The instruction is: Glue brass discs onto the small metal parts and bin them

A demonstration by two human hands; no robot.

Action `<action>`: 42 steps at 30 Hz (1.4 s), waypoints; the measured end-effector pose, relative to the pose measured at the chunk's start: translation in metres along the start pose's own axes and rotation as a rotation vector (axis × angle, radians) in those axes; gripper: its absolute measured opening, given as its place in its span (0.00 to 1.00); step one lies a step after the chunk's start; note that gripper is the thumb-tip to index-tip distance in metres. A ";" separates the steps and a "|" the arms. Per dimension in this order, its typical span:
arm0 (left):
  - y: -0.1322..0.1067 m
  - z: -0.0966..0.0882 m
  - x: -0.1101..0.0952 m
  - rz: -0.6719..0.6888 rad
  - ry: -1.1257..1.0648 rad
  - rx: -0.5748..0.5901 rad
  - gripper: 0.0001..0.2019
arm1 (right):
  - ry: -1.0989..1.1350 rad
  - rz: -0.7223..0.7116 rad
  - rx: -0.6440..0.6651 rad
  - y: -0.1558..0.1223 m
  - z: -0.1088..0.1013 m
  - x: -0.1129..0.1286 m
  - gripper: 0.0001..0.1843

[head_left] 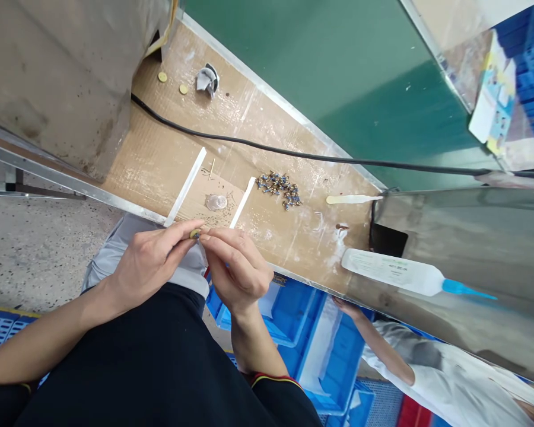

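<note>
My left hand [151, 259] and my right hand [238, 267] pinch a small brass-and-blue part [196, 234] between their fingertips, at the near edge of a worn cardboard-covered bench [293, 237]. A heap of similar small parts [278, 190] lies just beyond my right hand. Nearer the middle are a clear plastic disc [216, 202], a thin brass pin [212, 169] and two white strips [184, 187] [242, 203]. Further along lie two brass discs [162, 76] [184, 89] and a crumpled grey cloth [208, 80].
A black cable [293, 153] crosses the bench below a green panel [320, 77]. A squeeze bottle with a blue nozzle [396, 273] lies by a steel sheet [463, 261]. Blue crates [293, 320] sit below the bench, near a co-worker's white-sleeved arm [382, 350].
</note>
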State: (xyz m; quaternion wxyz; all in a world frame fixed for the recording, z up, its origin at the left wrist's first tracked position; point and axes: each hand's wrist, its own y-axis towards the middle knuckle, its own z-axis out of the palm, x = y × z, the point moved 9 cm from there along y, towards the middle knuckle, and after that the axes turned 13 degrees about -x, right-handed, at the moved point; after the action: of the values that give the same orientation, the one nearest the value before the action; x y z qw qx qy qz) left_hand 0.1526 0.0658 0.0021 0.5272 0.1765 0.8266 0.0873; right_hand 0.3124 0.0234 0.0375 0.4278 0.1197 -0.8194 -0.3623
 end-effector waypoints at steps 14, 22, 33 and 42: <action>0.004 -0.001 -0.011 -0.037 -0.009 -0.002 0.15 | -0.093 -0.101 -0.023 -0.010 -0.004 0.008 0.37; 0.001 0.004 -0.001 -0.193 -0.105 -0.029 0.17 | 0.041 0.299 -0.048 -0.013 -0.014 -0.024 0.16; -0.002 0.017 -0.014 -0.199 -0.079 0.037 0.21 | 0.206 0.504 -0.079 -0.028 -0.011 -0.039 0.08; -0.015 0.052 0.015 -0.532 -0.296 0.075 0.19 | 0.062 0.432 -0.064 -0.046 -0.027 -0.054 0.09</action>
State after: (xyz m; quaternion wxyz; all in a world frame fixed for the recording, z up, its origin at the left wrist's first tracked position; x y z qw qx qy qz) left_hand 0.1912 0.0558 -0.0383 0.6392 -0.0159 0.7608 -0.1112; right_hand 0.3612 0.0049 -0.0176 0.5242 -0.0613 -0.8005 -0.2841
